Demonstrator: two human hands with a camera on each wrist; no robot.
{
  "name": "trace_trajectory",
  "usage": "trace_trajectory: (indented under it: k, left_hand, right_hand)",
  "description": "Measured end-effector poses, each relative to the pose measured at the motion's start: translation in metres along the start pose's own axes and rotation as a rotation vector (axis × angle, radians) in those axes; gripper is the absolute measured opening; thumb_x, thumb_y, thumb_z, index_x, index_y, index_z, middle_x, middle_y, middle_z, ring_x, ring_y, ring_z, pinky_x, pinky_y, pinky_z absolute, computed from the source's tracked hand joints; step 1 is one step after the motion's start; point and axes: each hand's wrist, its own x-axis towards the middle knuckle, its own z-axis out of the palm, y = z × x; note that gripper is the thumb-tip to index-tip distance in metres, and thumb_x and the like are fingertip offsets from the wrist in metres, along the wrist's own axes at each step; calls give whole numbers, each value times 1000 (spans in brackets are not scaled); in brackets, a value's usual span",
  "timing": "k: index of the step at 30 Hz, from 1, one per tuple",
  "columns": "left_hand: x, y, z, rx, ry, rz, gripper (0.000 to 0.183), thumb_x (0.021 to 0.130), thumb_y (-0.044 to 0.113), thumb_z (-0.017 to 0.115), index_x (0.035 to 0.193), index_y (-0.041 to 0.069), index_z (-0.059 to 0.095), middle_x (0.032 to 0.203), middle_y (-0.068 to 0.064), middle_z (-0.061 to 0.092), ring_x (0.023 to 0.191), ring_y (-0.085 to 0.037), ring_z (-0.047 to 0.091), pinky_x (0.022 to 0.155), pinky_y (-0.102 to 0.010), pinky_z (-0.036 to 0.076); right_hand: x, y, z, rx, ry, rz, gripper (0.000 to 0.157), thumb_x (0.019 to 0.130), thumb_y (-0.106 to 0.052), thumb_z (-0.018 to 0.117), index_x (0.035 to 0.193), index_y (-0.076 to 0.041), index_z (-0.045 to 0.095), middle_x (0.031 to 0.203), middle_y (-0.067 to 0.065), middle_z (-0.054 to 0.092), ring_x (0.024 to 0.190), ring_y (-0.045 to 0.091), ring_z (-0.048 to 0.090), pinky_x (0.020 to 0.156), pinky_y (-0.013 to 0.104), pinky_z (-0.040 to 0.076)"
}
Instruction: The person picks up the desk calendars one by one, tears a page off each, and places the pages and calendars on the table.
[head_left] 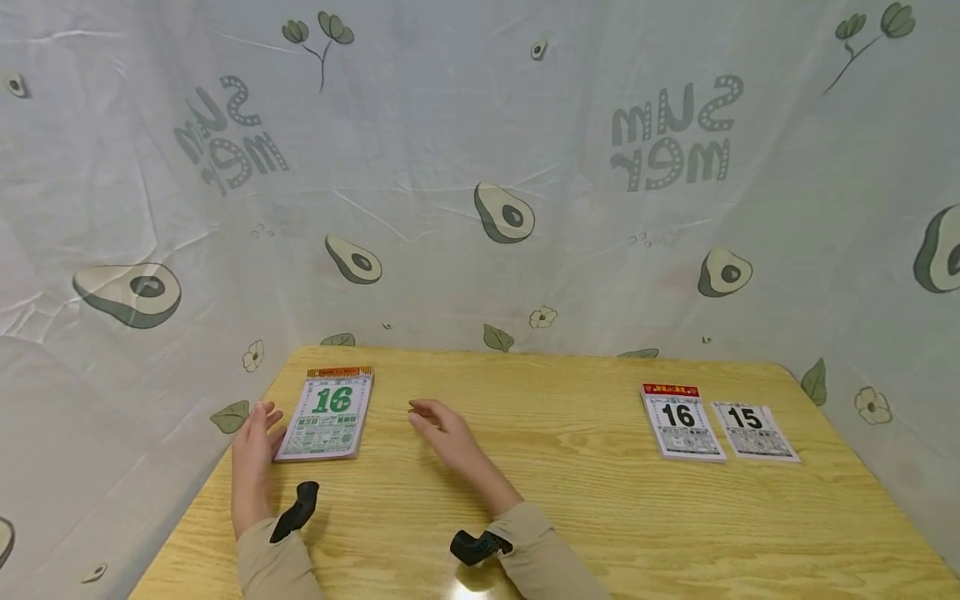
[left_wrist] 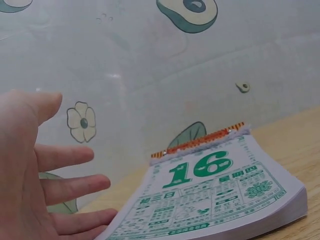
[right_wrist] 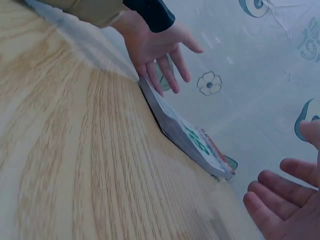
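A thick tear-off calendar with a green 16 and an orange-striped top strip lies on the left side of the wooden table. My left hand is at its left edge, fingers spread and relaxed, and the little-finger side comes close to the pad in the left wrist view; whether it touches, I cannot tell. To the right of the calendar, apart from it, my right hand hovers with loosely bent fingers and holds nothing. Both palms face the calendar. In the right wrist view the right-hand fingers are also bare.
On the table's right side lies a smaller calendar with a red top strip and a black 16. Beside it is a loose sheet showing a black 15. A curtain printed with avocados hangs behind and beside the wooden table.
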Motion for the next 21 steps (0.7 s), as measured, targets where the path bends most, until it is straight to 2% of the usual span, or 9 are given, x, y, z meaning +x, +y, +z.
trace_trajectory:
  k: [4,7,10,13,16,19,21]
  left_hand:
    - [-3,3,0,21,-41,-15,89,93,70,22,155,7,19,160,-20,23,144,-41,30,118,-51,23]
    - [-5,5,-1,46,-70,-42,92,90,73,21,156,9,17,160,-19,23,143,-40,32,115,-49,29]
    - [-6,7,-2,68,-99,-69,94,88,75,20,156,10,16,160,-18,24,143,-39,34,104,-37,39]
    - [-6,7,-4,79,-134,-89,95,87,76,19,157,11,14,160,-18,23,142,-39,35,91,-25,43]
    - [-5,6,-6,77,-175,-108,95,87,76,18,157,12,10,161,-19,20,143,-39,33,95,-28,46]
    - [-4,6,-7,61,-209,-129,96,86,77,17,158,14,7,161,-20,18,143,-39,32,106,-37,43]
    - [-4,7,-7,48,-225,-140,97,86,78,18,158,14,6,161,-20,17,143,-39,32,108,-39,42]
  right_hand:
    - [6,-1,8,220,-40,87,49,104,-31,46,141,2,44,136,23,54,125,36,55,102,45,47]
    - [9,-2,13,346,-49,167,52,104,-32,45,140,4,43,136,26,54,126,38,54,104,45,46]
    - [10,-3,18,421,-55,238,55,103,-35,46,141,4,42,137,26,53,129,37,52,106,44,44]
    - [11,-1,23,509,-62,300,57,103,-34,47,143,6,39,142,28,48,133,39,48,109,45,40]
    - [13,1,28,612,-67,355,60,103,-31,48,145,8,33,146,30,41,137,41,41,113,48,35]
    - [15,3,32,677,-65,386,61,102,-30,49,146,9,30,147,32,38,138,42,39,114,49,33]
    - [17,4,34,705,-62,399,61,102,-29,49,146,9,30,148,31,37,139,42,39,114,49,33]
